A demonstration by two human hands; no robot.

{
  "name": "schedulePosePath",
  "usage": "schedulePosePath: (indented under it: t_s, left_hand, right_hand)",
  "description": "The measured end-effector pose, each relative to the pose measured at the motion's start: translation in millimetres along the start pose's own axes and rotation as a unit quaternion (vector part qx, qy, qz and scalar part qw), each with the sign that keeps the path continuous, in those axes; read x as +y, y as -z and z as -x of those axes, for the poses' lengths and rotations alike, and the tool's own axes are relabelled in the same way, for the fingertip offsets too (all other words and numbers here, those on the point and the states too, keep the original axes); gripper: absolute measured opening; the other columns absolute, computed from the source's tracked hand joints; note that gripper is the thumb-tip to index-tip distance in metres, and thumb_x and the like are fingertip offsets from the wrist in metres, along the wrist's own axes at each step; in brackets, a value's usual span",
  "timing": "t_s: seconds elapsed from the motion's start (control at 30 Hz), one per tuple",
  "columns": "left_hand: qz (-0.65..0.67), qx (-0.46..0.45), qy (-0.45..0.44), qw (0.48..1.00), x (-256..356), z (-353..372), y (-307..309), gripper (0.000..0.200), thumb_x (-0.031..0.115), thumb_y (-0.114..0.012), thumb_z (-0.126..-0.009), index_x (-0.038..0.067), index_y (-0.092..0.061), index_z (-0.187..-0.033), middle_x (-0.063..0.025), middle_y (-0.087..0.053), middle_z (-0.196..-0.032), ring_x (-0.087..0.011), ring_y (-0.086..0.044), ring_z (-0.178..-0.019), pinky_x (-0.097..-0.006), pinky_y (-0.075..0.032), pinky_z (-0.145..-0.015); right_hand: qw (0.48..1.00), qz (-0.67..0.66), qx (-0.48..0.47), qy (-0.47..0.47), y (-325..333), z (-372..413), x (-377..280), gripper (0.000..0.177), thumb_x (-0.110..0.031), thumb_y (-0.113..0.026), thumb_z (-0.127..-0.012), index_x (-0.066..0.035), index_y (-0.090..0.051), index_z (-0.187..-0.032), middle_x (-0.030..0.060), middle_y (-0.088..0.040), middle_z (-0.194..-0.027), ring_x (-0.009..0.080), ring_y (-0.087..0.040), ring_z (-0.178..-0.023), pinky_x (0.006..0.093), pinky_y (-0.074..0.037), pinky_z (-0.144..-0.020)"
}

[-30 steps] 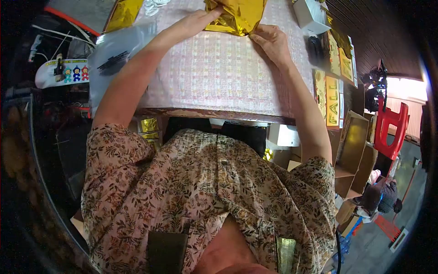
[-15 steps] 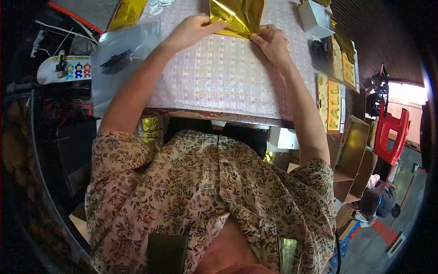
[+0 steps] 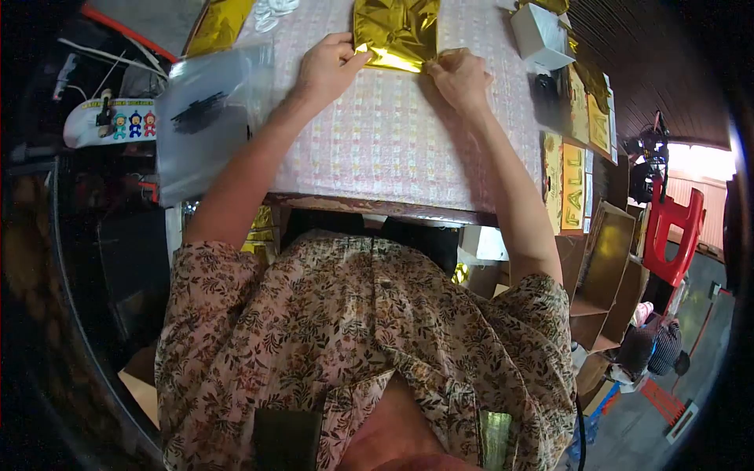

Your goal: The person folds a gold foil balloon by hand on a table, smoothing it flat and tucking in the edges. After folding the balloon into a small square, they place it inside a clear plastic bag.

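A shiny gold foil piece (image 3: 397, 33), creased across its middle, lies at the far part of the table in front of me, its upper end cut off by the view. My left hand (image 3: 330, 69) pinches its near left corner between thumb and fingers. At the near right corner, my right hand (image 3: 462, 77) grips the foil with curled fingers. The near edge runs fairly straight between both hands and catches a bright reflection. Beneath is a checked pink, white and yellow tablecloth (image 3: 377, 141).
Clear plastic bags (image 3: 243, 118) lie to the left, with more gold foil (image 3: 220, 27) behind them. On the right are a white box (image 3: 542, 38), a black object (image 3: 546, 82) and packets lettered "FALL" (image 3: 576, 188). Beyond the table stand a cardboard box (image 3: 609, 259) and red stool (image 3: 675, 235).
The foil has gone from raised and folded over to spread flatter, its near edge now straight. My left hand has shifted left and slightly nearer, to the foil's corner.
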State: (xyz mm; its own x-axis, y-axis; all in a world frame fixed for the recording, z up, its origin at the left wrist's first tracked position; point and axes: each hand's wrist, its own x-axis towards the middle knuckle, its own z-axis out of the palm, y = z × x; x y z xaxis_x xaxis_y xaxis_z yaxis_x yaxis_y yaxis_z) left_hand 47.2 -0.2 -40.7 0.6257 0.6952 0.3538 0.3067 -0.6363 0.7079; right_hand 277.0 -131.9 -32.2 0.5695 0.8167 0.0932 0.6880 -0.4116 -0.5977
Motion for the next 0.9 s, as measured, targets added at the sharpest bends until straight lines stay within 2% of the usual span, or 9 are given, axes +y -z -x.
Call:
schedulePosePath:
  t_s: [0.1, 0.27, 0.37, 0.43, 0.47, 0.6, 0.67, 0.77, 0.9]
  left_hand:
    - [-0.012, 0.01, 0.001, 1.0, 3.9, -2.2, -0.5, 0.033, 0.026, -0.078, -0.091, -0.004, -0.07, -0.08, -0.0161, -0.067, -0.132, -0.0263, -0.07, -0.103, -0.0346, -0.055, -0.086]
    - [-0.019, 0.002, -0.005, 1.0, 1.1, -7.3, 1.0, 0.034, 0.024, -0.079, -0.09, -0.004, -0.067, -0.075, -0.0166, -0.068, -0.129, -0.0271, -0.07, -0.101, -0.0347, -0.055, -0.084]
    - [-0.017, -0.015, -0.013, 1.0, 1.3, -9.4, 3.6, 0.033, 0.022, -0.08, -0.09, -0.004, -0.066, -0.074, -0.0173, -0.068, -0.127, -0.0279, -0.07, -0.099, -0.0354, -0.054, -0.082]
    - [-0.008, -0.018, -0.022, 1.0, 3.4, -8.9, 5.4, 0.033, 0.021, -0.08, -0.089, -0.005, -0.065, -0.073, -0.019, -0.068, -0.126, -0.0293, -0.07, -0.098, -0.0361, -0.054, -0.081]
    - [-0.008, -0.019, -0.028, 0.999, 3.6, -8.9, 5.3, 0.033, 0.021, -0.08, -0.089, -0.005, -0.065, -0.073, -0.019, -0.068, -0.126, -0.0293, -0.07, -0.098, -0.0361, -0.054, -0.081]
    - [-0.024, -0.022, -0.047, 0.998, 3.4, -9.3, 5.4, 0.031, 0.02, -0.08, -0.088, -0.005, -0.068, -0.074, -0.021, -0.067, -0.125, -0.0315, -0.07, -0.099, -0.0365, -0.054, -0.081]
    - [-0.025, -0.024, -0.052, 0.998, 3.6, -9.8, 7.1, 0.03, 0.02, -0.08, -0.088, -0.005, -0.069, -0.076, -0.0214, -0.067, -0.125, -0.032, -0.07, -0.099, -0.0366, -0.054, -0.081]
    - [-0.032, -0.03, -0.066, 0.997, 5.6, -10.2, 9.1, 0.029, 0.021, -0.08, -0.088, -0.005, -0.071, -0.078, -0.0219, -0.067, -0.125, -0.0325, -0.069, -0.101, -0.037, -0.054, -0.082]
    - [-0.012, -0.04, -0.054, 0.998, 4.8, -9.5, 10.4, 0.03, 0.022, -0.08, -0.088, -0.005, -0.072, -0.077, -0.0213, -0.066, -0.127, -0.0322, -0.069, -0.102, -0.0379, -0.054, -0.083]
  right_hand:
    - [0.998, 0.02, 0.047, 0.02, 1.5, 7.1, -5.6, 0.036, -0.034, -0.08, -0.085, -0.005, -0.074, -0.105, 0.0118, -0.075, -0.102, 0.0341, -0.057, -0.116, 0.0511, -0.031, -0.104]
    - [0.993, 0.033, 0.109, 0.024, -3.6, 5.5, -13.8, 0.035, -0.037, -0.078, -0.086, -0.002, -0.077, -0.091, 0.0152, -0.073, -0.097, 0.0364, -0.057, -0.114, 0.0527, -0.032, -0.101]
    - [0.99, 0.058, 0.13, 0.002, -1.3, -1.5, -19.0, 0.04, -0.047, -0.073, -0.091, -0.008, -0.077, -0.1, 0.0076, -0.077, -0.092, 0.0301, -0.063, -0.11, 0.0521, -0.033, -0.106]
    - [0.996, 0.001, 0.078, -0.047, 4.7, -13.5, -27.2, 0.04, -0.047, -0.073, -0.09, -0.007, -0.079, -0.093, 0.0088, -0.077, -0.081, 0.0292, -0.069, -0.095, 0.0493, -0.039, -0.103]
    - [0.99, -0.053, 0.108, -0.075, 1.5, -23.6, -28.8, 0.038, -0.045, -0.074, -0.09, -0.008, -0.081, -0.088, 0.0084, -0.075, -0.074, 0.0259, -0.071, -0.08, 0.0443, -0.049, -0.092]
    - [0.978, -0.181, 0.073, -0.081, 7.1, -61.2, -28.6, 0.045, -0.042, -0.077, -0.086, 0.002, -0.079, -0.089, 0.018, -0.076, -0.086, 0.0342, -0.071, -0.093, 0.0523, -0.049, -0.091]
    - [0.962, -0.255, 0.023, -0.091, 9.8, -81.0, -32.1, 0.029, -0.026, -0.08, -0.088, 0.002, -0.076, -0.084, 0.0092, -0.071, -0.07, 0.0187, -0.07, -0.064, 0.0344, -0.052, -0.055]
    - [0.911, -0.383, 0.001, -0.155, 10.2, -99.2, -38.7, 0.025, -0.017, -0.082, -0.085, 0.005, -0.073, -0.077, 0.0108, -0.07, -0.07, 0.0177, -0.065, -0.057, 0.0348, -0.047, -0.047]
    - [0.873, -0.429, -0.021, -0.231, 15.0, -115.6, -32.2, 0.02, -0.013, -0.085, -0.081, 0.003, -0.073, -0.082, 0.0098, -0.067, -0.067, 0.0169, -0.057, -0.05, 0.0338, -0.043, -0.044]
